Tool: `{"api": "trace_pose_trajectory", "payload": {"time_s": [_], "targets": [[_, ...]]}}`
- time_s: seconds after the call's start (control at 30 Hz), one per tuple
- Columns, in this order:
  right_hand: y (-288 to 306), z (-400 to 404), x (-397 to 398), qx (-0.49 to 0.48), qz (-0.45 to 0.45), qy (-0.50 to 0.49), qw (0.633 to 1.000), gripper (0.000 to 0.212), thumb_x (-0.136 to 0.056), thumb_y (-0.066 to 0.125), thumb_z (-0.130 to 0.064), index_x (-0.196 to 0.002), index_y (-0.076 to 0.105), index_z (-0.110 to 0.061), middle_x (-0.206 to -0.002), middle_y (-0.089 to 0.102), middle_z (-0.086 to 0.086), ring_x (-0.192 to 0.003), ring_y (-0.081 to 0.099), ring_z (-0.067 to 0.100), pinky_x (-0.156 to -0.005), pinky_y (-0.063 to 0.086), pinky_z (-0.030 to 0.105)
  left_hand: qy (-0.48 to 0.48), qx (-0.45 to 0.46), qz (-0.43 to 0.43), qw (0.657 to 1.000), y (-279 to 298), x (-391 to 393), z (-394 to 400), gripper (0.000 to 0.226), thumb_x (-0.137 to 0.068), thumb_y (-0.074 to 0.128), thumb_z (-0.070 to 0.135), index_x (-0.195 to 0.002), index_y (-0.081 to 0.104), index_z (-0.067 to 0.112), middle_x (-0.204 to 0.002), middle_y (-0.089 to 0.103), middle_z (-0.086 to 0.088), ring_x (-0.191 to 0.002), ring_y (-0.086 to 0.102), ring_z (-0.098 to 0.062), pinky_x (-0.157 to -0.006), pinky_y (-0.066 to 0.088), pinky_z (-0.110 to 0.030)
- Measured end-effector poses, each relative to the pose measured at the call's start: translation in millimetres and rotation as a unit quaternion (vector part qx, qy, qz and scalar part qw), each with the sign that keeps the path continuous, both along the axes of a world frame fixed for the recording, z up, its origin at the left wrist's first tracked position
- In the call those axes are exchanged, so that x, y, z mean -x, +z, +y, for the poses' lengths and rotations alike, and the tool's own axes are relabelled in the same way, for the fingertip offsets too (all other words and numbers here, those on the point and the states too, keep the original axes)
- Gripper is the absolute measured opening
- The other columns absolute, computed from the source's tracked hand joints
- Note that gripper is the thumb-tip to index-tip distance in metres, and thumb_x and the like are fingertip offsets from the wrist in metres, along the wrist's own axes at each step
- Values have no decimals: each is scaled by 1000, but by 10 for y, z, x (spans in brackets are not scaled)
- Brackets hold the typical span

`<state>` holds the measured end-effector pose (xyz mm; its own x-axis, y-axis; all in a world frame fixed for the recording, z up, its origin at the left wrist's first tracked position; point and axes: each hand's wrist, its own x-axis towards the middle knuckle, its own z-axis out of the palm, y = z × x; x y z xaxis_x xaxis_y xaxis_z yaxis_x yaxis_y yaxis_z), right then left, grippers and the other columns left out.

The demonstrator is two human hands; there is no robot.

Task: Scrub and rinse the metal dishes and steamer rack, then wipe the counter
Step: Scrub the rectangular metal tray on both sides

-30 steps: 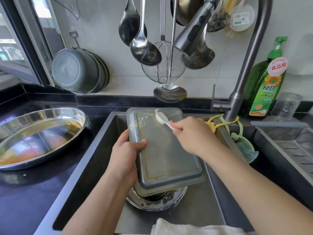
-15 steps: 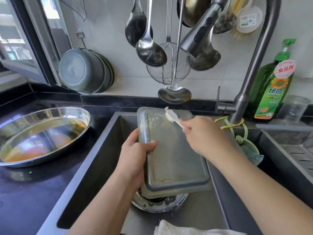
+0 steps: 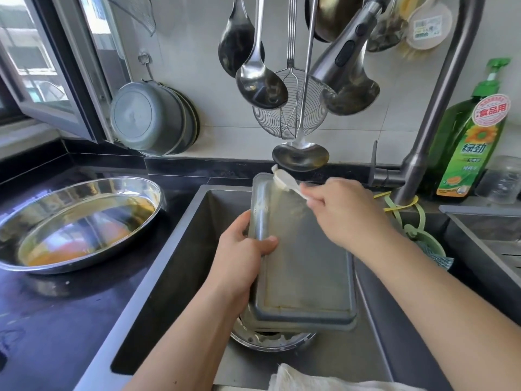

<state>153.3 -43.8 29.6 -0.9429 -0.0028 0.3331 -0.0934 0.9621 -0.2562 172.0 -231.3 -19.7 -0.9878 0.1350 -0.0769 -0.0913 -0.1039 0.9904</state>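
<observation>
Over sink (image 3: 174, 266): left hand (image 3: 239, 266) grips tray (image 3: 304, 272) edge; right hand (image 3: 344, 213) pinches brush (image 3: 284, 180).

Domestic kitchen. A dark sink (image 3: 180, 266) is set into a black counter (image 3: 56, 311) under a tall pull-down faucet (image 3: 434, 108). Ladles (image 3: 260, 83) and a wire skimmer (image 3: 290, 119) are hung against the tiled wall, with nested pans (image 3: 149, 118) beside a window (image 3: 31, 66). A green dish-soap bottle (image 3: 470, 142) is stood at the backsplash.
</observation>
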Motion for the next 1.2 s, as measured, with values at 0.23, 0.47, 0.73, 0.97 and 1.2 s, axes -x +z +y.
{"api": "trace_pose_trajectory", "payload": {"time_s": [0.23, 0.47, 0.73, 0.97, 1.2], "targets": [[117, 82, -31, 54, -13, 19, 998, 34, -102, 54, -35, -131, 61, -50, -95, 62, -7, -95, 62, 24, -72, 42, 33, 37, 186, 93, 978, -44, 8, 1, 48, -87, 68, 1, -109, 67, 43, -88, 75, 10, -84, 73, -15, -76, 60, -34], [-5, -220, -171, 20, -59, 62, 996, 31, -101, 53, -37, -127, 64, -50, -83, 55, -9, -71, 53, 19, -55, 35, 31, 58, 237, 115, 963, -85, 6, -11, 39, -86, 67, 4, -108, 64, 35, -65, 63, 22, -56, 57, -1, -53, 44, -20], [-14, -115, -133, 15, -22, 12, 1000, 35, -101, 54, -32, -131, 62, -49, -79, 52, -10, -68, 52, 16, -51, 36, 30, 65, 292, 128, 945, -97, -8, 30, 41, -86, 70, 12, -116, 65, 38, -85, 71, 14, -79, 68, -10, -74, 57, -35], [2, 214, 3, 66, -11, -27, 997, 34, -100, 57, -31, -127, 64, -51, -102, 69, -8, -99, 62, 24, -71, 41, 32, 18, 247, 142, 958, -128, 55, 14, 37, -86, 74, 5, -107, 69, 35, -81, 73, 11, -70, 68, -7, -63, 51, -26], [148, 694, 19, 166, -69, 34, 983, 27, -93, 73, -21, -114, 75, -38, -64, 66, -13, -54, 56, 1, -58, 43, 18, -60, 108, 45, 991, -128, 91, -38, 24, -82, 68, -9, -95, 70, 11, -91, 75, -15, -86, 73, -34, -89, 58, -61]]}}
